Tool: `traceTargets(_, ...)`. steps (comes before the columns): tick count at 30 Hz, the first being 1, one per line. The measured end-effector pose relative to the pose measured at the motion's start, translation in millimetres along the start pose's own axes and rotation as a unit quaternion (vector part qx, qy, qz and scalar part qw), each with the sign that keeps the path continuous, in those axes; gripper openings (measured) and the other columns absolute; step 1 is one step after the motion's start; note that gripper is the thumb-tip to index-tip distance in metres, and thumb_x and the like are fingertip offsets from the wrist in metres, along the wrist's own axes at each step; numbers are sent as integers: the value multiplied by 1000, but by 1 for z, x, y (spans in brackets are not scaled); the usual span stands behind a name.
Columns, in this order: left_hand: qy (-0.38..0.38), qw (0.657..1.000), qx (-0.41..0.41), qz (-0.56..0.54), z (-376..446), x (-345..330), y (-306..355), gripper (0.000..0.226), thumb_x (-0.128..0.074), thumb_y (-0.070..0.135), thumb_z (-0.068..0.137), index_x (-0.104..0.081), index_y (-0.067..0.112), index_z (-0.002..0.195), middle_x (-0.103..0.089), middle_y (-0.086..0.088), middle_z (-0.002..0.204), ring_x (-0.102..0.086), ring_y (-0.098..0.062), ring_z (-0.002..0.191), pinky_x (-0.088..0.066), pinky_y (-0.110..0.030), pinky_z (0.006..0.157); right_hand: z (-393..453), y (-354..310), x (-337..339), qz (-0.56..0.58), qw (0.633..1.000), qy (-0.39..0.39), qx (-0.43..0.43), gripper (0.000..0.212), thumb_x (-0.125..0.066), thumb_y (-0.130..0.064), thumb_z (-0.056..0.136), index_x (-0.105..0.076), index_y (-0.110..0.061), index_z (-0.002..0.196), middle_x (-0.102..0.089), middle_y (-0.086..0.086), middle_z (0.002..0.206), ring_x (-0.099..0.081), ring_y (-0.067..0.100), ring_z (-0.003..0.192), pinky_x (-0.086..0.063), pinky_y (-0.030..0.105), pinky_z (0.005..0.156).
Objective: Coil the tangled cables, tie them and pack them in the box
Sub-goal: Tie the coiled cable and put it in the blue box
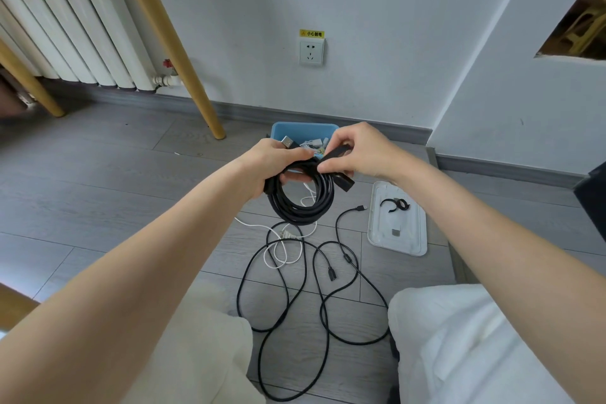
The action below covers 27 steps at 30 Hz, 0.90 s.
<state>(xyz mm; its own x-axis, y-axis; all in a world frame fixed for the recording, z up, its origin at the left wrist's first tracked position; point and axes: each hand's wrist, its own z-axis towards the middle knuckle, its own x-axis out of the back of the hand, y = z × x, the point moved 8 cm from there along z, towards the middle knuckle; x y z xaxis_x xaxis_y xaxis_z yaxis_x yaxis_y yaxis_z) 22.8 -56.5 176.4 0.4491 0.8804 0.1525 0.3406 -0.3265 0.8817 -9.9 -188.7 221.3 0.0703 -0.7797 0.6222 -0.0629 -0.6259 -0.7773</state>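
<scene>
Black coil: a coiled cable [303, 198] in several round loops is held up above the floor, in front of the blue box; a silver USB plug [287, 141] sticks out above the left hand, and a thick black connector end [344, 181] hangs at the right of the coil.
Left hand: the left hand [273, 167] is closed round the upper left of the coil, the fingers [296, 178] curled through the loops from below.
Right hand: the right hand [362, 149] is raised at the top of the coil, and a black strap [334, 154] is pinched between thumb and fingers where it crosses the bundle.
Blue box: the box [288, 128] is set on the floor by the skirting, just behind both hands; small white items are seen inside it, too small to name.
White lid: a white tray-like lid [419, 233] lies on the floor to the right of the coil, with a loose black tie [395, 204] and a small dark piece on it.
Loose cables: a long black cable [296, 298] is spread in wide tangled loops on the floor between the knees, crossed by a thin white cable [278, 257] nearer the coil.
Floor: grey wood-look planks [131, 200].
Wall: a white socket [311, 52] with a yellow label above it is mounted over the box.
Left edge: a white radiator [62, 26] and wooden legs [183, 75] are seen.
</scene>
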Motion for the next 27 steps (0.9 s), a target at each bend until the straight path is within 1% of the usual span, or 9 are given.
traceTargets(2, 5, 1000, 1, -15, -3, 1, 1, 28, -65, 21, 87, -60, 3, 107, -71, -12, 97, -69, -20, 76, -28, -13, 32, 0, 1, 5, 45, 999, 12, 0, 24, -78, -5, 71, -58, -17, 65, -63, 4, 67, -55, 17, 53, -49, 32, 65)
traceTargets(4, -1, 1000, 2, -17, -6, -2, 2, 27, -64, 20, 88, -59, 3, 108, -71, -9, 96, -70, -16, 70, -28, -13, 32, 0, 1, 6, 60, 998, 16, 6, 23, -75, -2, 73, -58, -14, 65, -65, 7, 71, -59, 17, 58, -52, 30, 68)
traceTargets(6, -10, 1000, 3, -3, -9, -7, 3, 20, -64, 20, 88, -61, 7, 102, -71, -11, 101, -69, -20, 80, -28, -12, 32, 0, 1, 4, 72, 997, 12, 14, 23, -73, 2, 75, -57, -12, 66, -68, 12, 79, -62, 18, 65, -56, 30, 69)
traceTargets(9, -24, 1000, 1, 16, -11, -13, 3, 18, -63, 21, 88, -61, 9, 102, -70, -13, 105, -67, -26, 92, -28, -12, 32, 0, 4, 3, 99, 995, 14, -1, 25, -70, 7, 76, -53, -10, 66, -64, 10, 71, -62, 16, 61, -57, 26, 66)
traceTargets(11, -36, 999, -6, 5, -12, -17, 6, 11, -60, 21, 90, -61, 11, 97, -70, -8, 97, -68, -17, 80, -28, -12, 33, 1, 8, 5, 157, 987, 19, -25, 26, -67, 10, 77, -52, -8, 66, -60, 9, 68, -60, 12, 54, -56, 20, 61)
traceTargets(14, -50, 998, -12, -28, -16, -20, 11, 7, -57, 21, 92, -60, 15, 89, -68, 2, 86, -67, -5, 66, -27, -11, 36, 1, 17, 7, 265, 961, 26, -74, 24, -65, 11, 77, -52, -6, 68, -60, 8, 66, -61, 7, 50, -55, 16, 60)
traceTargets(19, -57, 996, -24, -59, -19, -19, 19, 10, -59, 21, 92, -59, 12, 89, -68, -3, 87, -65, -10, 76, -32, -10, 38, -1, 28, 5, 356, 923, 30, -143, 23, -65, 4, 80, -54, -12, 68, -65, 0, 57, -63, 7, 51, -52, 16, 51)
traceTargets(22, -40, 996, -62, -44, -20, -17, 26, 10, -59, 20, 92, -61, 12, 86, -68, -3, 77, -59, -4, 59, -32, -10, 39, 0, 32, 2, 397, 902, 26, -168, 21, -65, 0, 81, -55, -13, 69, -66, 0, 61, -62, 9, 59, -51, 18, 56)
traceTargets(27, -12, 992, -128, -9, -20, -10, 37, 11, -59, 17, 91, -63, 10, 83, -69, -6, 84, -62, -4, 65, -33, -12, 47, 1, 27, -9, 468, 865, 10, -183, 18, -58, -1, 87, -53, -11, 74, -65, 1, 54, -62, 8, 49, -52, 17, 49)
